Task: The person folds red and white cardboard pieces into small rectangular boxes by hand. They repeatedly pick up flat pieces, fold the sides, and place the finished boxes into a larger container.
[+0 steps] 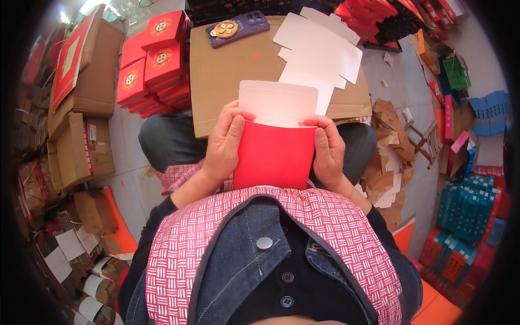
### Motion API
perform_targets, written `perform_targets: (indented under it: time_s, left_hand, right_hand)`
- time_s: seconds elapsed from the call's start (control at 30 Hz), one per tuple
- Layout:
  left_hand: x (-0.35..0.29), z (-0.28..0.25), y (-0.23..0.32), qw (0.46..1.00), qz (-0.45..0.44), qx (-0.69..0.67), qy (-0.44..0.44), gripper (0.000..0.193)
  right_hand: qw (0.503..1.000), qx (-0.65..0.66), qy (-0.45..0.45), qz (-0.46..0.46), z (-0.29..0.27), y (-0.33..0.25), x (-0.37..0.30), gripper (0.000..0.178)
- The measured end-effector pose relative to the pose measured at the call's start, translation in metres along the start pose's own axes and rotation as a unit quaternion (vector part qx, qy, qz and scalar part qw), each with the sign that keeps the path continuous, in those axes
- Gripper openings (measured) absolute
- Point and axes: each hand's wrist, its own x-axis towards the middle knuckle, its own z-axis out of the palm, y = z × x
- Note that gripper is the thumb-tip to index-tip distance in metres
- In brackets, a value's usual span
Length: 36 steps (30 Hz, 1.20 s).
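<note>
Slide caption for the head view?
Left hand and right hand hold a red carton, its pale flap open, near flat white card.

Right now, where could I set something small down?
On the cardboard, left part, between the phone, white sheets and held red carton, apart from a red scrap. Also the floor between the brown box and left knee. Crowded: the cardboard's right, under those sheets, and beyond the right knee, strewn with brown paper.

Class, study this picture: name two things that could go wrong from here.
The left hand and right hand hold the red carton near its open pale flap; uneven pressure might crease it. The stacked red boxes stand close beside the left knee; a sideways shift might knock some over.
</note>
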Motion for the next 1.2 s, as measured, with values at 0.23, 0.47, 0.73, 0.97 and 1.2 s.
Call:
perform_targets:
  time_s: [0.23, 0.47, 0.73, 0.97, 1.2]
  left_hand:
    - [0.002, 0.000, 0.001, 0.996, 0.032, 0.087, -0.011, 0.014]
    - [0.000, 0.002, 0.008, 0.992, 0.031, 0.119, -0.029, 0.015]
    - [0.003, 0.007, 0.018, 0.990, 0.056, 0.126, -0.027, 0.019]
    - [0.000, 0.005, 0.017, 0.991, 0.052, 0.115, -0.040, 0.024]
    - [-0.001, 0.011, 0.014, 0.999, 0.018, 0.009, -0.037, 0.032]
  right_hand:
    - [0.995, -0.013, 0.044, -0.093, 0.007, -0.002, 0.002, 0.023]
    - [0.971, 0.225, -0.079, 0.023, -0.018, -0.020, 0.033, 0.019]
    - [0.916, 0.035, -0.348, 0.197, -0.021, -0.072, 0.086, 0.027]
    - [0.922, -0.017, -0.371, 0.110, -0.028, -0.059, 0.092, 0.034]
    - [0.945, -0.021, -0.316, 0.078, -0.020, -0.055, 0.083, 0.030]
